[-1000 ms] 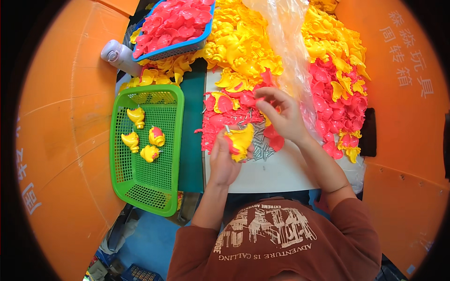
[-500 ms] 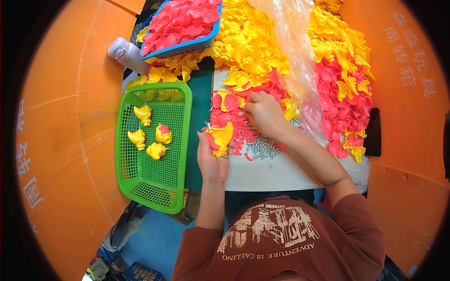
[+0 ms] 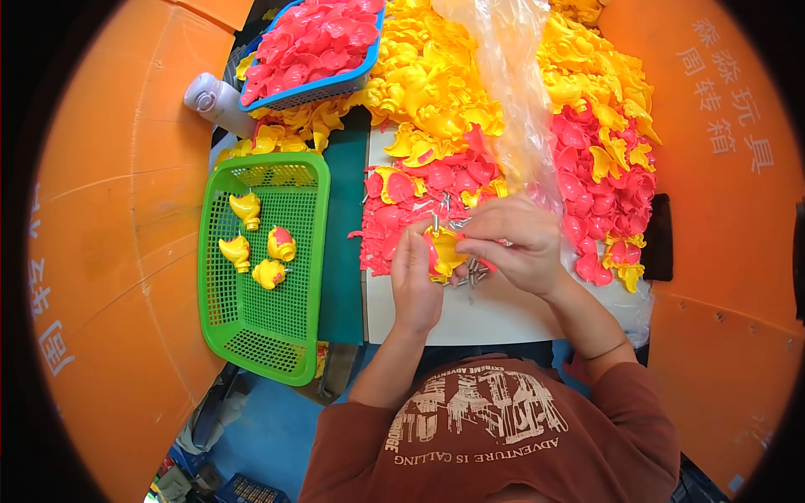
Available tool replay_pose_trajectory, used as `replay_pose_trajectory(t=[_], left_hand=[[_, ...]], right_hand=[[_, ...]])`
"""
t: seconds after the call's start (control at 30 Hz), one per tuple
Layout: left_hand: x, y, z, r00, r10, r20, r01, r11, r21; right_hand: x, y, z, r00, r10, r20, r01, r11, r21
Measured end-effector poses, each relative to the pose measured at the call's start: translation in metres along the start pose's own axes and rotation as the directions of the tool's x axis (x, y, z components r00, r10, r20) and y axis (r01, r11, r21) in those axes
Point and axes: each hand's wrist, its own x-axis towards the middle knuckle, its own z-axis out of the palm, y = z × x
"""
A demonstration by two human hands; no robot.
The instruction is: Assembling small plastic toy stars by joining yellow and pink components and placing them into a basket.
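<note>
My left hand (image 3: 417,285) is closed around a yellow hollow plastic toy half-shell (image 3: 445,255), its open side up. A short metal pin (image 3: 435,223) sticks up from the shell's far edge, and pink shows inside along its left side. Over the shell's right edge, my right hand (image 3: 527,241) pinches with thumb and forefinger. A speck of pink shows at those fingertips, but what they hold is too small to name. Loose metal pins (image 3: 475,275) lie under and beside the hands. Pink plastic pieces (image 3: 387,225) are heaped just beyond the left hand.
A green basket (image 3: 315,285) to the left holds several yellow toy figures (image 3: 246,210). Farther off stand a blue basket (image 3: 369,63) of pink shells and a pale bottle (image 3: 220,102). Yellow shells (image 3: 428,84), clear plastic film (image 3: 511,92) and pink shells (image 3: 599,201) cover the far table.
My right hand has left the pink pieces and come nearer, to the shell. The left hand has moved right with the shell, and the two hands now meet.
</note>
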Motion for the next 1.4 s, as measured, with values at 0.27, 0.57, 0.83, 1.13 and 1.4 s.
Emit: replay_pose_trajectory(t=[0.27,0.57,0.83,1.13,1.4], left_hand=[[-0.005,-0.001,0.015,0.998,0.052,0.021,-0.051,0.998,-0.031],[0.002,-0.011,0.010,0.998,0.042,-0.043,-0.043,0.999,-0.023],[0.011,-0.012,-0.012,0.992,0.038,-0.116,-0.054,0.988,-0.145],[0.025,-0.002,-0.030,0.989,-0.038,-0.143,-0.010,0.948,-0.318],[0.034,0.010,-0.031,0.979,-0.140,0.147,0.182,0.924,-0.336]], right_hand=[[-0.002,0.017,0.004,0.937,-0.343,-0.066,0.325,0.925,-0.197],[0.000,0.033,0.010,0.994,-0.106,0.003,0.106,0.993,-0.047],[0.026,0.042,0.024,0.881,0.378,0.285,-0.466,0.797,0.385],[0.118,0.091,0.047,0.960,0.257,-0.111,-0.259,0.667,-0.699],[0.072,0.023,-0.046,0.834,0.243,0.496,-0.459,0.805,0.376]])
